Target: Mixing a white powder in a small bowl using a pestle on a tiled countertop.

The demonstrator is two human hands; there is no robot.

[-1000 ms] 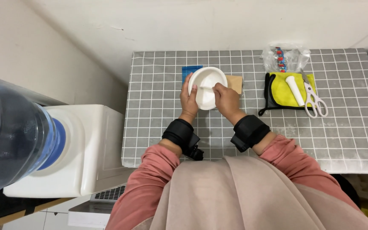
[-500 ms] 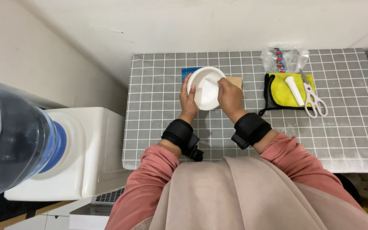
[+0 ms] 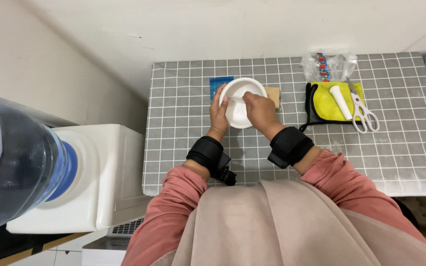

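- The left hand [image 3: 219, 114] has its grip closed on the left rim of a white bowl [image 3: 240, 101], fingers curled over the edge.
- The right hand [image 3: 258, 109] grips the bowl's right side, fingertips reaching into it; the bowl is tilted and held just above the grey checked tabletop [image 3: 183, 123].
- Behind the bowl lie a blue square [image 3: 219, 82] and a brown cardboard piece [image 3: 273, 95], both partly hidden.
- To the right, well apart from the hands, a yellow cloth [image 3: 327, 104] carries a white pestle [image 3: 340, 102]; white scissors [image 3: 362, 112] lie at its edge, a clear plastic bag [image 3: 327, 65] behind.
- Both wrists wear black bands.
- At far left stands a white water dispenser [image 3: 99, 172] with its blue bottle [image 3: 11, 162].
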